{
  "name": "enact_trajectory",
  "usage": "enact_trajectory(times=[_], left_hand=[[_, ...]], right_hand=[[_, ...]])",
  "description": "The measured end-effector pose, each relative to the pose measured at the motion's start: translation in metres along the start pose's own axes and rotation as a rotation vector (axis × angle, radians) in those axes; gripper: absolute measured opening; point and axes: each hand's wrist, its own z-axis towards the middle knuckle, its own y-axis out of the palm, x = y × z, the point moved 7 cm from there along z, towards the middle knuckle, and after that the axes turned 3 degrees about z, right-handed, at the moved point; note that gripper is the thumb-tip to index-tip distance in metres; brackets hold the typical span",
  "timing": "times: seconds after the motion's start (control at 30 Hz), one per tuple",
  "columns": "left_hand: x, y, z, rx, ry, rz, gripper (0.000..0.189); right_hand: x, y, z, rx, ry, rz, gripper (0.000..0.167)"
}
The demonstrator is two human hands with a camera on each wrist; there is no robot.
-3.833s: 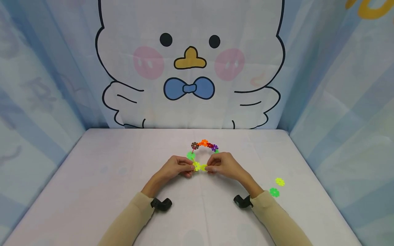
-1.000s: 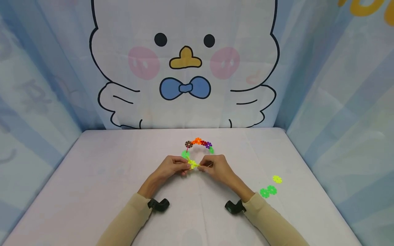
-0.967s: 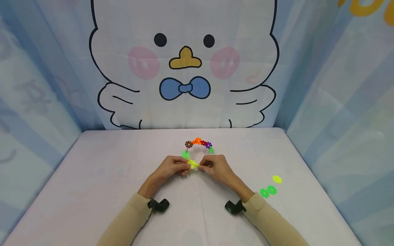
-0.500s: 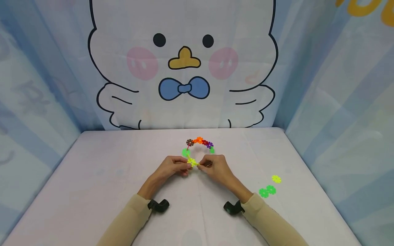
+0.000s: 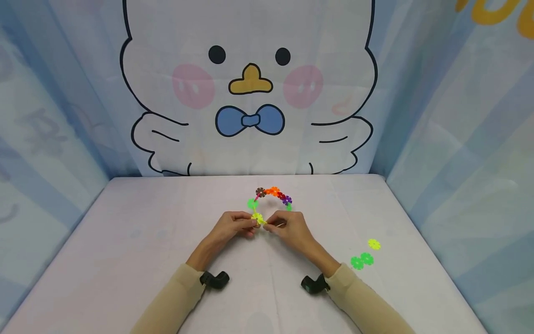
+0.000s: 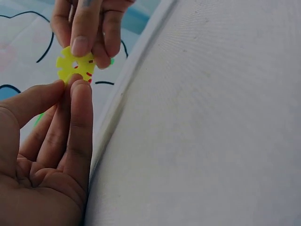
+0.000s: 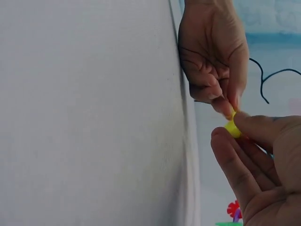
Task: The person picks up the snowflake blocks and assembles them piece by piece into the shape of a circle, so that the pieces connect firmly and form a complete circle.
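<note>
Pinched narrowly between the thumb and fingers of the left hand (image 5: 230, 227) is a yellow disc (image 5: 257, 218), and a yellow piece (image 5: 263, 222) just beside it, seen nearly edge-on, is pinched by the right hand (image 5: 293, 228). Both are held over the far half of the white table (image 5: 167, 250), at the near end of a curved chain in which one brown disc (image 5: 260, 192), one purple disc (image 5: 287, 200) and two green discs, one at the left (image 5: 252, 203) and one at the right (image 5: 289, 207), can be counted. Orange (image 5: 273, 191) and dark red (image 5: 281, 195) pieces are overlapped too closely to be counted surely. Three loose discs are laid out to the right: one yellow (image 5: 374, 244) and two green (image 5: 362, 260), the green pair edge to edge. The right-hand green disc of the chain is partly hidden by the right hand, and whether the chain touches the table cannot be told. In the right wrist view, a red disc (image 7: 233, 208) is cut off by the hand, and most of the yellow is covered by fingers. Thin, flat and smooth, seemingly plastic, the discs are round with slotted rims. Two beige sleeves (image 5: 171, 301) and two black wrist cameras (image 5: 215, 279) are worn; one softly wrinkled cloth backdrop (image 5: 258, 148) is hung behind.
</note>
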Motion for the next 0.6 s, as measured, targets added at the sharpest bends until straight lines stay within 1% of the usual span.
enact_trajectory(times=[0.13,0.23,0.33,0.43,0.6], left_hand=[[-0.001,0.000,0.001,-0.001,-0.004,-0.014,0.029],[-0.002,0.001,0.000,-0.003,-0.016,-0.022,0.029],[-0.002,0.001,0.000,-0.004,-0.023,-0.038,0.029],[-0.002,0.001,0.000,-0.006,-0.023,-0.049,0.029],[-0.002,0.000,0.000,-0.001,-0.022,-0.039,0.030]], right_hand=[[0.005,-0.011,-0.004,-0.033,0.045,0.027,0.013],[0.010,-0.029,-0.011,-0.056,0.066,0.019,0.015],[0.019,-0.054,-0.021,-0.069,0.085,-0.033,0.018],[0.031,-0.085,-0.033,-0.069,0.104,-0.110,0.019],[0.051,-0.135,-0.057,-0.063,0.122,-0.201,0.016]])
